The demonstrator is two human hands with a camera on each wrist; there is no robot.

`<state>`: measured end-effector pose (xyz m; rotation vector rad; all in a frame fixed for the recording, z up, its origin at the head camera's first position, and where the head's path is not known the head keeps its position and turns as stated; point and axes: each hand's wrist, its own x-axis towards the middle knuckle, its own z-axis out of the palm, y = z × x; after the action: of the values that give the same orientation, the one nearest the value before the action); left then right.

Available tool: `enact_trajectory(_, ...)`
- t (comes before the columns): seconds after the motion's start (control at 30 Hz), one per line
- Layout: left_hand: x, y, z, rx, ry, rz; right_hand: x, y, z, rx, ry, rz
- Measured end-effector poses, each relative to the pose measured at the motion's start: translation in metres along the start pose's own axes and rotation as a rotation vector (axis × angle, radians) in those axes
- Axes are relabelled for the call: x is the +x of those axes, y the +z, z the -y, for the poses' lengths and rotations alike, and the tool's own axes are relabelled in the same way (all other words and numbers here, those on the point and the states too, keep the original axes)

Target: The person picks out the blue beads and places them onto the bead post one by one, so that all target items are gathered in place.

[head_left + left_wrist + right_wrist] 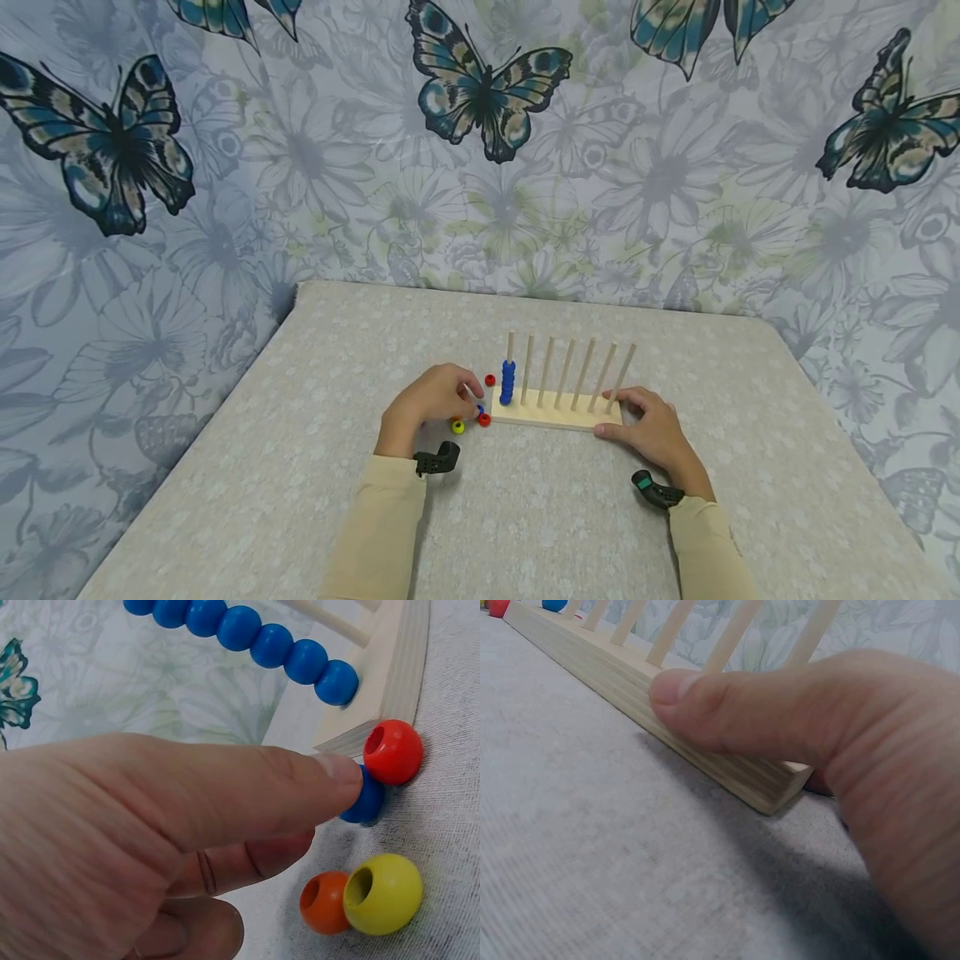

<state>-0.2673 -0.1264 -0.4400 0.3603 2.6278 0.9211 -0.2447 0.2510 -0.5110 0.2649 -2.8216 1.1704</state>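
Observation:
A wooden bead stand has a pale flat base (555, 408) with several upright rods. Blue beads (507, 383) are stacked on its leftmost rod. My left hand (437, 394) is at the base's left end, thumb and fingers around a loose blue bead (366, 799); the thumb partly covers it and the index fingertip is hidden in the left wrist view. Against that bead lies a red bead (394, 752). My right hand (651, 425) grips the right end of the base, its thumb (705, 705) on the front side and its other fingers mostly hidden behind.
A yellow bead (384, 894) and an orange bead (325, 902) lie beside the left hand. Another red bead (490, 380) rests behind the stand's left corner. A pale patterned cloth (525, 517) covers the table, with a butterfly-print wall (525, 225) behind.

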Motion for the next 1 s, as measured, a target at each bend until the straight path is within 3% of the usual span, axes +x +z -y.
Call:
enact_trajectory(0.53, 0.0019, 0.0054, -0.0019, 0.058, 0.03, 0.026, -0.003, -0.0002, 0.003, 0.01, 0.027, 0.004)
enact_trajectory(1.0, 0.0036, 0.0067, 0.0034, 0.063, 0.019, 0.024, -0.0031, 0.0012, 0.0031, 0.004, 0.028, -0.005)
